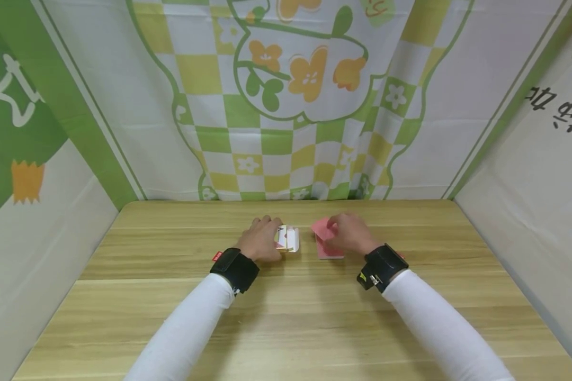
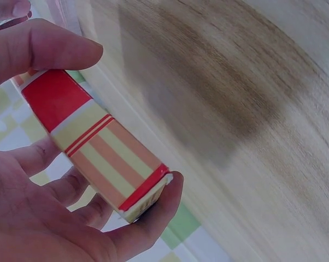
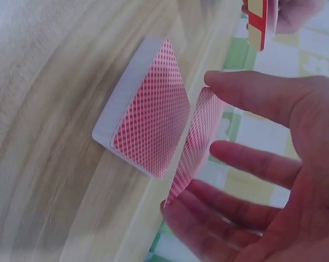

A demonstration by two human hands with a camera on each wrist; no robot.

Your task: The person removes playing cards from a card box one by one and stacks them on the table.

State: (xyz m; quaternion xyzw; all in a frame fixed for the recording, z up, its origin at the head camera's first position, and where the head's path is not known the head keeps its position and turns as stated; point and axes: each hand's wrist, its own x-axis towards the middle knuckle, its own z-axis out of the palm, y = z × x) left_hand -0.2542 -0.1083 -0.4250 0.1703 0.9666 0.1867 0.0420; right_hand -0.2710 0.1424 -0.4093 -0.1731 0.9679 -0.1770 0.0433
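Our right hand point(image 1: 350, 233) pinches a single playing card with a red-and-white checked back point(image 3: 200, 136), thumb at one end and fingertips at the other, the card slightly bowed. Just beside it, with a gap showing between them in the right wrist view, a squared white-edged deck with the same red checked back point(image 3: 153, 103) lies on the light wood-grain table point(image 1: 286, 328). Our left hand point(image 1: 261, 242) is clamped on a small cardboard box with red, cream and peach stripes point(image 2: 99, 142), thumb at one end and index finger at the other. We see its white flap point(image 1: 293, 239) standing open toward the deck, near it but not touching; whether the box rests on the wood, we cannot tell. Black bands point(image 1: 233, 270) circle both our wrists, below white sleeves point(image 1: 186, 328). Beyond the table hangs a green, yellow and white checked cloth point(image 1: 276, 142).
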